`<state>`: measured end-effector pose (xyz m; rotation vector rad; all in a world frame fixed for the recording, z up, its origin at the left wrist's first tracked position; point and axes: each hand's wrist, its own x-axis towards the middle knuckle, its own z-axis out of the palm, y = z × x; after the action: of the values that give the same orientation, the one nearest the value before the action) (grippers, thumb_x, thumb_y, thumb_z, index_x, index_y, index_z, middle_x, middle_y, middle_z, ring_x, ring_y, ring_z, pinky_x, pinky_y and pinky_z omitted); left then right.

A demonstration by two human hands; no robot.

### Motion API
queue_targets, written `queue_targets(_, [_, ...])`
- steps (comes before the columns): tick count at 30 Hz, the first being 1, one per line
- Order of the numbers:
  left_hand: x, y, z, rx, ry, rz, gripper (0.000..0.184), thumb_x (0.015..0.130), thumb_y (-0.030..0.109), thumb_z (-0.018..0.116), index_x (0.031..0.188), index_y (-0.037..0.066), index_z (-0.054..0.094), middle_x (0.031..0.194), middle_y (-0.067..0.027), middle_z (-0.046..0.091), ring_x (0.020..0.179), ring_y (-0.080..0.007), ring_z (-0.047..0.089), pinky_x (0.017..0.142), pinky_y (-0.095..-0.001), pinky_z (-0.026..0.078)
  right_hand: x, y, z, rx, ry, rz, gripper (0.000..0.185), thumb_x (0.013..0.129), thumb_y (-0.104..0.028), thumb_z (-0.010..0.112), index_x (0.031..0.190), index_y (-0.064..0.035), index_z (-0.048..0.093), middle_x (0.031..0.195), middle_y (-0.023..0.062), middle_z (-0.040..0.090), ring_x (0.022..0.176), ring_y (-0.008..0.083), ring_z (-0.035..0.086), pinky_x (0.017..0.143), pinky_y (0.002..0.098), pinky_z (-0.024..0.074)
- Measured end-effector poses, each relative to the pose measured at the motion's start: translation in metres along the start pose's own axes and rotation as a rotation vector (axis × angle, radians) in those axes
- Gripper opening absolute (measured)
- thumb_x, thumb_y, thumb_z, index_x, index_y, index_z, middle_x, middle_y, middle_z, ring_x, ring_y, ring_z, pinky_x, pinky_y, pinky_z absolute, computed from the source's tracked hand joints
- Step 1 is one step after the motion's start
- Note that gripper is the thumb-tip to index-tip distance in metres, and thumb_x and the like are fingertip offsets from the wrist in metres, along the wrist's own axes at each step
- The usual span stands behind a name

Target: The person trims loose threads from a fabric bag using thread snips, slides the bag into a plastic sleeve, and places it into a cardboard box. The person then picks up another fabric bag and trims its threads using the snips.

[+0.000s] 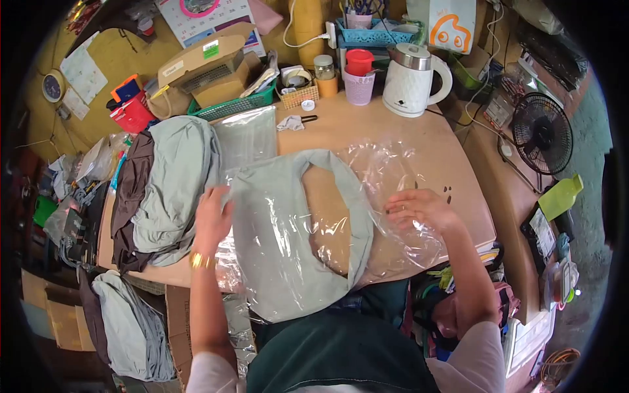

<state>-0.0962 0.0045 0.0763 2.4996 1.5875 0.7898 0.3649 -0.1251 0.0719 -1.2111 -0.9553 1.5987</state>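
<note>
"How far along?"
"Partway, I'd judge: the grey cloth (272, 252) lies inside the clear bag (388, 171) mid-tabletop (462, 167), but the bag's three-o'clock end isn't flat yet."
"The fingers?"
"On the left hand (211, 221), at nine o'clock, parted; the right hand's (420, 209) overlie loose plastic, though gripping or not, I can't tell."

Brown table (452, 147), bagged grey cloth (275, 229), grey-and-brown cloth pile (177, 183), white kettle (405, 85)

At the table's (426, 144) near edge, the folded cloth (275, 223) lies in a plastic bag (386, 167); a cloth pile (180, 180) lies along the left edge. A cardboard box (190, 62) sits in a basket (246, 104) near the far left corner, a kettle (405, 82) at the far right corner, stacked cups (358, 88) between.
</note>
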Motion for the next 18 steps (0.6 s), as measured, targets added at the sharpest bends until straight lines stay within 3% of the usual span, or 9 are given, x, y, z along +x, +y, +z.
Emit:
queue_targets(5, [0.081, -0.054, 0.074, 0.134, 0.142, 0.052, 0.038, 0.084, 0.022, 0.067, 0.113, -0.001, 0.058, 0.114, -0.0174, 0.062, 0.106, -0.0403, 0.056, 0.088, -0.044, 0.047, 0.06, -0.013, 0.03, -0.68, -0.068, 0.285, 0.032, 0.09, -0.031, 0.065, 0.102, -0.0015, 0.061, 0.085, 0.0099, 0.065, 0.071, 0.0178, 0.068, 0.06, 0.0273, 0.0548])
queue_targets(7, [0.094, -0.058, 0.076, 0.037, -0.254, 0.017, 0.042, 0.084, 0.025, 0.068, 0.114, -0.003, 0.058, 0.107, -0.0177, 0.065, 0.099, -0.0389, 0.061, 0.086, -0.044, 0.048, 0.074, -0.008, 0.03, -0.613, -0.12, 0.164, 0.029, 0.091, -0.03, 0.063, 0.084, -0.0015, 0.06, 0.07, 0.0057, 0.062, 0.062, 0.0122, 0.06, 0.058, 0.0261, 0.0502])
queue_targets(8, [0.097, -0.061, 0.075, 0.038, -0.248, 0.016, 0.042, 0.084, 0.025, 0.068, 0.114, -0.003, 0.058, 0.107, -0.0177, 0.065, 0.099, -0.0389, 0.061, 0.086, -0.044, 0.048, 0.072, -0.008, 0.024, -0.616, -0.122, 0.159, 0.029, 0.091, -0.03, 0.063, 0.084, -0.0015, 0.06, 0.07, 0.0057, 0.062, 0.062, 0.0122, 0.06, 0.058, 0.0261, 0.0502])
queue_targets(10, [0.106, -0.05, 0.056, -0.945, -0.373, -0.391, 0.046, 0.083, 0.028, 0.07, 0.115, -0.002, 0.059, 0.097, -0.016, 0.067, 0.089, -0.0366, 0.064, 0.085, -0.0422, 0.048, 0.061, -0.006, 0.004, -0.163, -0.279, 0.079, 0.026, 0.091, -0.027, 0.062, 0.082, -0.0027, 0.059, 0.069, 0.0036, 0.061, 0.061, 0.0115, 0.059, 0.058, 0.0256, 0.0493])
queue_targets(11, [0.105, -0.042, 0.044, -0.565, -0.353, -0.258, 0.045, 0.085, 0.03, 0.07, 0.115, -0.001, 0.059, 0.103, -0.0143, 0.065, 0.093, -0.032, 0.063, 0.087, -0.0394, 0.048, 0.058, -0.005, -0.001, -0.165, -0.279, 0.08, 0.026, 0.091, -0.027, 0.062, 0.082, -0.0027, 0.059, 0.069, 0.0036, 0.061, 0.061, 0.0115, 0.059, 0.058, 0.0256, 0.0493])
queue_targets(12, [0.102, -0.027, 0.039, -0.571, -0.35, -0.266, 0.045, 0.085, 0.03, 0.07, 0.115, -0.001, 0.059, 0.103, -0.0143, 0.065, 0.093, -0.032, 0.063, 0.087, -0.0394, 0.048, 0.054, -0.005, -0.005, -0.393, -0.242, 0.125, 0.022, 0.091, -0.024, 0.06, 0.086, -0.0029, 0.06, 0.071, 0.0037, 0.062, 0.06, 0.0122, 0.059, 0.058, 0.0258, 0.0492])
queue_targets(14, [0.104, 0.016, 0.037, -0.083, 0.161, 0.152, 0.047, 0.086, 0.034, 0.07, 0.117, 0.0, 0.059, 0.117, -0.0168, 0.061, 0.105, -0.031, 0.059, 0.093, -0.0383, 0.046, 0.05, -0.011, 0.005, -0.627, -0.21, 0.16, 0.019, 0.091, -0.022, 0.058, 0.089, -0.003, 0.06, 0.074, 0.0039, 0.062, 0.06, 0.013, 0.059, 0.058, 0.0261, 0.049])
queue_targets(17, [0.087, 0.121, 0.065, -0.361, -0.151, 0.355, 0.065, 0.083, 0.041, 0.069, 0.132, 0.003, 0.048, 0.134, -0.0203, 0.05, 0.12, -0.0349, 0.052, 0.103, -0.0425, 0.04, 0.047, -0.025, 0.052, -0.323, -0.467, 0.187, 0.018, 0.087, -0.014, 0.058, 0.1, -0.0027, 0.062, 0.085, 0.0074, 0.065, 0.069, 0.0131, 0.062, 0.061, 0.0248, 0.0497])
queue_targets(18, [0.087, 0.149, 0.077, -0.522, -0.271, 0.445, 0.055, 0.083, 0.037, 0.068, 0.128, 0.008, 0.054, 0.123, -0.0193, 0.059, 0.114, -0.0364, 0.056, 0.104, -0.0431, 0.037, 0.049, -0.033, 0.064, -0.278, -0.606, 0.218, 0.024, 0.085, -0.013, 0.059, 0.108, -0.0033, 0.062, 0.093, 0.0096, 0.065, 0.076, 0.0156, 0.063, 0.066, 0.028, 0.0512])
